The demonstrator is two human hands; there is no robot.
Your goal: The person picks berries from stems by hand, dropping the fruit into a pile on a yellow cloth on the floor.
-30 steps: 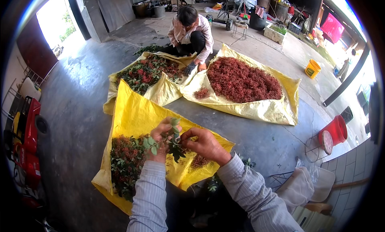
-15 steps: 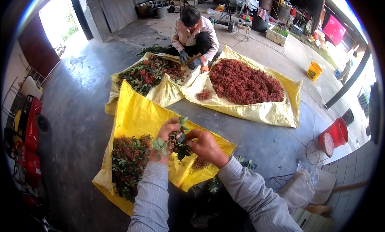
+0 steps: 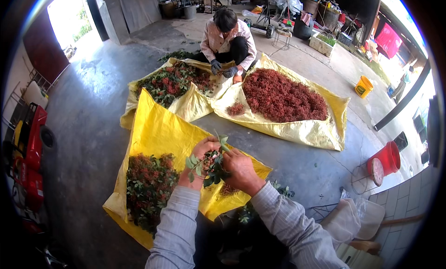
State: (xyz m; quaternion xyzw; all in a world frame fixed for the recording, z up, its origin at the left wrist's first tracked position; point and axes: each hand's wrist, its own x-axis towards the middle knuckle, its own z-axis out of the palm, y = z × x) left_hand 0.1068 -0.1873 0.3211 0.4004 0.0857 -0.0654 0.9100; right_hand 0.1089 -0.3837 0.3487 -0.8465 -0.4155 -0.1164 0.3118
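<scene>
My left hand (image 3: 201,155) grips a leafy green sprig (image 3: 213,169) above the bright yellow sheet (image 3: 151,125). My right hand (image 3: 239,171) is closed on the same sprig, at its right side. On the sheet's left part lies a heap of red berry clusters with leaves (image 3: 151,192), and loose reddish bits (image 3: 227,191) lie under my hands. Beyond it are a pale sack sheet with berries and leaves (image 3: 176,83) and another with a large pile of stripped red berries (image 3: 283,94). Leafy cuttings (image 3: 281,187) lie at the yellow sheet's right edge.
A person in a pink shirt and dark gloves (image 3: 227,46) squats behind the far sheets. At the left stands a red machine (image 3: 30,152). At the right are a red bucket (image 3: 390,155), a wire stool (image 3: 374,171), a yellow bucket (image 3: 364,84) and plastic sacks (image 3: 348,218).
Both my hands have moved slightly right, and my right hand has closed in higher on the sprig. The other person has straightened a little and drawn both gloved hands together.
</scene>
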